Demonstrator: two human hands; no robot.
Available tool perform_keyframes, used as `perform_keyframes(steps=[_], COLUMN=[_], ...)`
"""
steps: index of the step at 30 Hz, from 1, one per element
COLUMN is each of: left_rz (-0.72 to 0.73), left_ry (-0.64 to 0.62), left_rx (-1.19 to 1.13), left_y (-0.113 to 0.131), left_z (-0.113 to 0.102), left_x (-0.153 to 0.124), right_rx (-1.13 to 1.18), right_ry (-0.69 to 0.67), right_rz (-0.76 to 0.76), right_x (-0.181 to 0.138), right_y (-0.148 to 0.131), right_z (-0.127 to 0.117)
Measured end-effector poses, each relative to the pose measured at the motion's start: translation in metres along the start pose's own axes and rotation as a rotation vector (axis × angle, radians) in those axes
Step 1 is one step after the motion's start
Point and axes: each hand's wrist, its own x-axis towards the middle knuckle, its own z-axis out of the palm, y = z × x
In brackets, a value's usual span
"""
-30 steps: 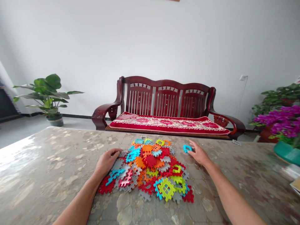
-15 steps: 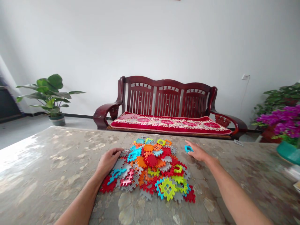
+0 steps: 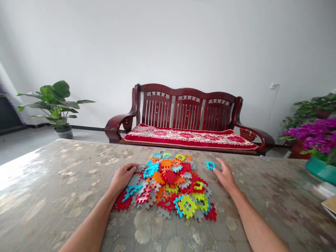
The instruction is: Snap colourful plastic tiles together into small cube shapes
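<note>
A heap of toothed plastic building tiles (image 3: 170,177) in red, orange, grey, blue, lime and pink lies on the table. My left hand (image 3: 123,177) rests at the heap's left edge, fingers loosely bent and thumb apart, beside a grey tile (image 3: 141,168); no tile shows in its grasp. To the right of the heap, a single blue tile (image 3: 210,165) with an open middle lies on its own. My right hand (image 3: 226,176) is just right of that tile, fingers spread, with the thumb tip close to its edge; whether they touch I cannot tell.
A patterned, shiny cover lies on the table (image 3: 65,196). Small grey pieces (image 3: 264,158) sit at the far right. A teal pot (image 3: 321,170) with purple flowers and some papers (image 3: 329,203) stand at the right edge. Behind the table is a wooden bench (image 3: 187,112).
My right hand has let go of the blue tile and drawn back slightly to the right, its fingers opening. The blue tile now lies on the table. My left hand stays at the heap.
</note>
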Motion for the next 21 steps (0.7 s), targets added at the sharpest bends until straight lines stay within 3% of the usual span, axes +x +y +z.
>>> perform_keyframes(steps=[2,4,11,21], left_rz=[0.002,-0.002,-0.016,-0.005], left_ry=[0.003,0.006,0.000,-0.008], left_rx=[-0.001,-0.008,-0.016,-0.018], left_y=[-0.001,-0.001,-0.004,-0.001], left_z=[0.000,0.000,0.001,0.000], left_x=[0.000,0.001,0.001,0.000], right_rx=[0.095,0.167,0.286,0.430], right_ry=[0.044,0.006,-0.316,-0.710], right_rz=[0.025,0.041,0.039,-0.136], right_x=[-0.012,-0.025,-0.073,-0.087], right_y=[-0.013,-0.030,-0.083,-0.097], right_z=[-0.002,-0.005,-0.023,-0.045])
